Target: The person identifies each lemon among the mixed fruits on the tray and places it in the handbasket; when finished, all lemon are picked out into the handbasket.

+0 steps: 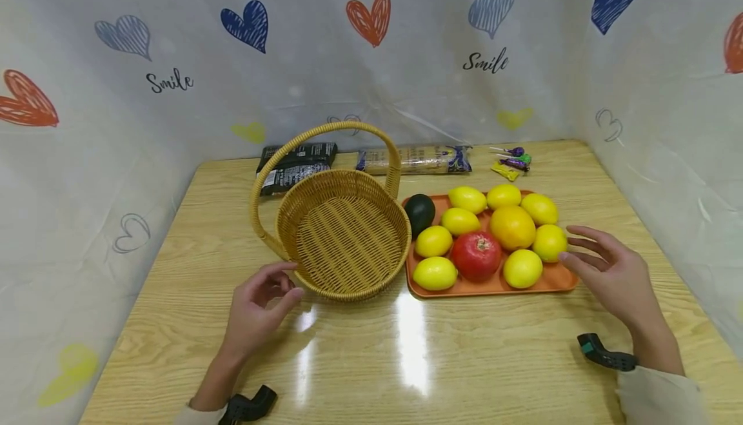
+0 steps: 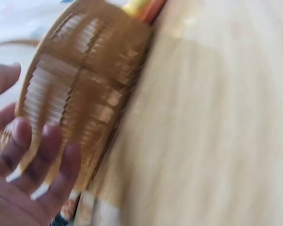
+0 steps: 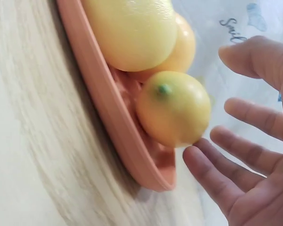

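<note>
— At the tray's right edge, what is the right hand (image 1: 609, 270) doing?
— Spread wide, holding nothing, fingertips just beside a lemon (image 1: 549, 242) on the orange tray (image 1: 493, 287).
— And the left hand (image 1: 255, 312)?
— Loosely curled, empty, near the wicker basket (image 1: 342, 238).
— What could go wrong?
— A nudge could roll the lemon off the shallow rim, I'd judge.
— Its long axis?
— Stem end faces the wrist camera; axis roughly across the tray.
</note>
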Tool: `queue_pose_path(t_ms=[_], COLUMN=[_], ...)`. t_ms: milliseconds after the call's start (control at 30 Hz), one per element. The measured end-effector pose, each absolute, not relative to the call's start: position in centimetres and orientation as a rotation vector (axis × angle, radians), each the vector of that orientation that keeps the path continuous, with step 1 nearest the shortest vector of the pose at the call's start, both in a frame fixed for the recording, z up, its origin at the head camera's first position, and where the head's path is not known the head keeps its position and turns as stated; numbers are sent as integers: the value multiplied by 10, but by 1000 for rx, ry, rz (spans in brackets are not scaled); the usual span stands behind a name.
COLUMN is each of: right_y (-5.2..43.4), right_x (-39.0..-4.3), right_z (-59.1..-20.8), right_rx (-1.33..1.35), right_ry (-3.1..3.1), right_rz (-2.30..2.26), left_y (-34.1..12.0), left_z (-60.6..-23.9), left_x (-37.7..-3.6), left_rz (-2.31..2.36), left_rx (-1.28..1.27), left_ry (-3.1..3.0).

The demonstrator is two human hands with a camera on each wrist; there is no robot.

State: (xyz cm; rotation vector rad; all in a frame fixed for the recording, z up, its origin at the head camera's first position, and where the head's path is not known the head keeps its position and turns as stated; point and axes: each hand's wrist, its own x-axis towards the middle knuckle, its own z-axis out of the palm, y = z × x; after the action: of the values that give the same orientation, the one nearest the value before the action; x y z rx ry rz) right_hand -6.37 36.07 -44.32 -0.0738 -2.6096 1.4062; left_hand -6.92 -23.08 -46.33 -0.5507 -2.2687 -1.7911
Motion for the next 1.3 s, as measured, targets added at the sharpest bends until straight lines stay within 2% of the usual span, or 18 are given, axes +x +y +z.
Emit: queue_pose_path(t_ms=[267,533,633,733,800,900,1000,1133,1300], right_y=[350,341,349,359,361,355,339,306,255], right_x=[-73,-77,-73,-68,-66,-69,-74,-88,-112], right_z=[-457,-457,-455,-449,-442,-423,-393,-351,-323], right_rx=[-104,-82,-169,-200,-103,202,401,524,771], right_ry=[-2609,-2583,-2579,-2313,-2021,-1777,-1940,-2189,-2366], right_rz=[1327,1210,1341,1838,2143,2360,2215,1999,1871], left_y=[-198,-188,-185,-183,-183,-183,-183,-181,-180], left_z=[-473,-471,-471,-472,-472,-473,-474,-472,-471], left_x=[-65,-62,-59,-58,-58,-59,-58,-56,-56], left_rz=[-1619,-1559,-1563,-1553,-1583,-1678,-1788,-1837,-1832], left_rx=[-388,-227,-203,-199,-204,-224,-248,-267,-270], left_ry=[-2383,-2508,-2513,-2496,-2461,-2363,-2254,-2182,-2140])
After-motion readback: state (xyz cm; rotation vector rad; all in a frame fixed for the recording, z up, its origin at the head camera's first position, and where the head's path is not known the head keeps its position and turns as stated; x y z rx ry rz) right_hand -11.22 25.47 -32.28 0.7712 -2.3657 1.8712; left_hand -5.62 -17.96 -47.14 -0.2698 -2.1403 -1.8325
